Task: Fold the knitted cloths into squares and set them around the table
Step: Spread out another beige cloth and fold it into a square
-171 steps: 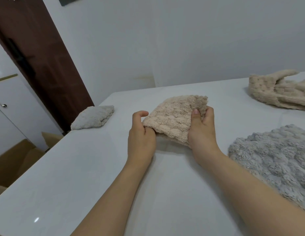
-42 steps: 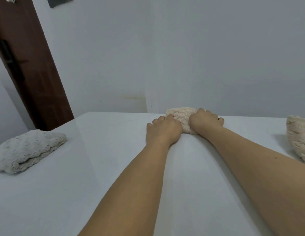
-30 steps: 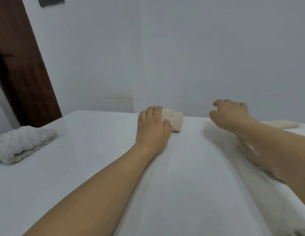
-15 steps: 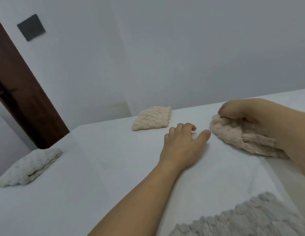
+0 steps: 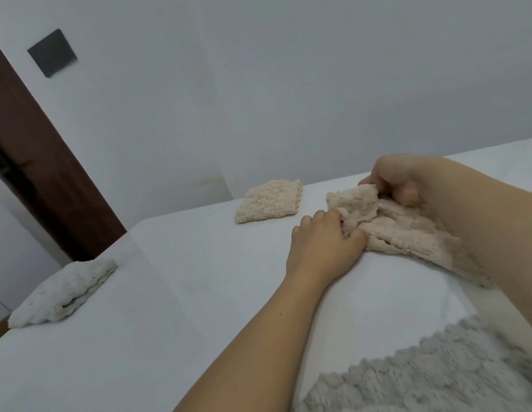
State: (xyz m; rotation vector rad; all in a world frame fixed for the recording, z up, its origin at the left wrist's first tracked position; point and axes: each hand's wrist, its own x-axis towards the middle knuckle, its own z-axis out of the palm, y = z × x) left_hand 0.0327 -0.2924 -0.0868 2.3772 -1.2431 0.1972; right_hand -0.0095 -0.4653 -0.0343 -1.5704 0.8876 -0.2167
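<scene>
1. We are curling the fingers of our left hand (image 5: 324, 245) into the near edge of the loose beige cloth (image 5: 407, 230), right of centre in the frame; the fingertips are buried in the pile, so only the knuckles and the back of the hand are showing.
2. We are pinching a raised corner of the same cloth with our right hand (image 5: 398, 179), thumb against forefinger, just above the left hand; the other fingers are folding under the palm and are hard to make out.
3. Our right forearm is crossing over the cloth and hiding its right side, so we cannot tell how far it is reaching.
4. A folded beige cloth (image 5: 269, 200) is lying square near the far edge of the white table (image 5: 169, 292), left of the hands and apart from them.
5. A folded whitish cloth (image 5: 62, 292) is sitting at the left edge of the frame, near the table's side.
6. A grey cloth (image 5: 431, 376) is spreading across the lower right corner, and the frame is cutting it off at the bottom and right.
</scene>
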